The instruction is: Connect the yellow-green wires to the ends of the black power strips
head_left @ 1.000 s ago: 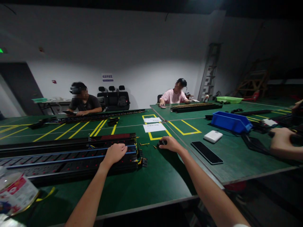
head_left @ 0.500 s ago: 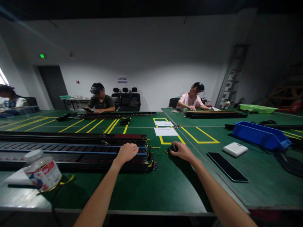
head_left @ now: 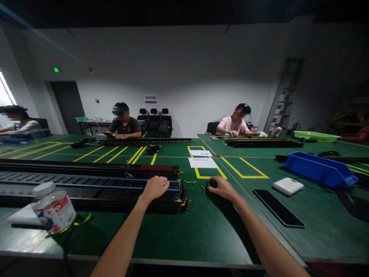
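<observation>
Long black strips (head_left: 115,195) with blue edging and small red dots lie side by side across the left of the table. My left hand (head_left: 155,187) rests over them near their right end, its fingers curled down on a blue-edged strip. Just past that end, my right hand (head_left: 223,187) is closed around a small black part (head_left: 212,184) at table level. The thumb and fingers cover much of this part, so its exact kind cannot be made out. Short yellow wires and a black connector (head_left: 188,205) stick out from the strip ends between my hands.
A labelled clear jar (head_left: 54,209) stands front left. Right of my right arm lie a phone (head_left: 278,207), a white box (head_left: 288,186) and a blue bin (head_left: 318,169). Paper sheets (head_left: 203,162) lie ahead within yellow tape. Several people sit at the tables beyond.
The whole view has shifted slightly. Both hands stay in nearly the same places, the left on the strips and the right at the small black part.
</observation>
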`<state>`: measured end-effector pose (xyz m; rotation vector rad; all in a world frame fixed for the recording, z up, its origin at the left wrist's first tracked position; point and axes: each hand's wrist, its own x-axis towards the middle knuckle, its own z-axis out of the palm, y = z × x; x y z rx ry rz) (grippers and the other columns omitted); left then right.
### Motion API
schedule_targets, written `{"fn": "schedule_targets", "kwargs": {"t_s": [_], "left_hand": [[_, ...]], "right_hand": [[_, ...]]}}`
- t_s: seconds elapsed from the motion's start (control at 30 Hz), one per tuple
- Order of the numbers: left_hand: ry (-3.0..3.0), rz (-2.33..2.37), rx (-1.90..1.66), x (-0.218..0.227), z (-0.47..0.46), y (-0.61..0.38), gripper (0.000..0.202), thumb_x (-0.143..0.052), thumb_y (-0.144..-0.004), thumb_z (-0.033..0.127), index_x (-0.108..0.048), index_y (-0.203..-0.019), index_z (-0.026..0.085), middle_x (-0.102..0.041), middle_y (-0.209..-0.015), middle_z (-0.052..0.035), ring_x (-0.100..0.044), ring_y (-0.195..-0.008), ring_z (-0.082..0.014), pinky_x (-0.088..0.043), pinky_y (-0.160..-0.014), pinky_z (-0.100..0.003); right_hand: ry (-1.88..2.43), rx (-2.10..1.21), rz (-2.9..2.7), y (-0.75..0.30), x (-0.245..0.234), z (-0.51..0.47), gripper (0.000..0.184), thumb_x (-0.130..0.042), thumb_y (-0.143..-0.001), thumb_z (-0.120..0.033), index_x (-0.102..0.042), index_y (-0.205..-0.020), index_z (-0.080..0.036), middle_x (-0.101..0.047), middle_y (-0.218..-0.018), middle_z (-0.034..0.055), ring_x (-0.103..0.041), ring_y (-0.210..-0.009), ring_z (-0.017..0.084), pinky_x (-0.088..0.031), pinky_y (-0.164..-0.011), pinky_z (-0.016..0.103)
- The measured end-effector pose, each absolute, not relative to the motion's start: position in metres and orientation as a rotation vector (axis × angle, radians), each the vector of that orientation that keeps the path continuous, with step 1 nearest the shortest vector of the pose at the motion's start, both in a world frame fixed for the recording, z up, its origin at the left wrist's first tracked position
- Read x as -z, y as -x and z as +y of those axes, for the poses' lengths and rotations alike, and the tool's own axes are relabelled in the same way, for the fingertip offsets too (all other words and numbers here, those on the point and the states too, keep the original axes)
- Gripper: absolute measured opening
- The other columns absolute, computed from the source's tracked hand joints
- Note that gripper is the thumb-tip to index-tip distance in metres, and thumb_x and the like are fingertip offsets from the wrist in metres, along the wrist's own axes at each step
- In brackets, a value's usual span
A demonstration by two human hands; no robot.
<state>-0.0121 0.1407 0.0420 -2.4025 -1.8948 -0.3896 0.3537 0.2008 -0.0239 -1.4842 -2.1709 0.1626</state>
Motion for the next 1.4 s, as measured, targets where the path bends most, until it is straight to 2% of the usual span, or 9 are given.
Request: {"fn": "schedule_targets", "kwargs": {"t_s": [1.0,1.4], "left_hand": [[2.377,-1.938,0.361,-0.0457,0.1378,0.0102,0.040,-0.040,-0.100,0.039,-0.070,-0.078,0.022,-0.075,-0.085,-0.0082,-0.073,-0.089,-0.0240,-0.049,-0.076,-0.028],[2.384,-1.897,0.351,-0.0458,0.1379,0.0104,0.041,-0.038,-0.100,0.039,-0.070,-0.079,0.022,-0.076,-0.086,-0.0086,-0.072,-0.087,-0.0241,-0.049,-0.076,-0.029]], "right_hand": [[1.472,-0.200,-2.173,-0.3556,0.0229,0.1994,0.047,-0.066,-0.085,-0.052,-0.072,-0.116,-0.018,-0.068,-0.110,0.0122,-0.063,-0.100,0.025,-0.047,-0.087,0.033],[1.496,-0.173,-2.165,-0.3534,0.0226,0.1997,0.041,-0.067,-0.083,-0.046,-0.072,-0.112,-0.018,-0.070,-0.106,0.0122,-0.064,-0.096,0.024,-0.046,-0.084,0.031]]}}
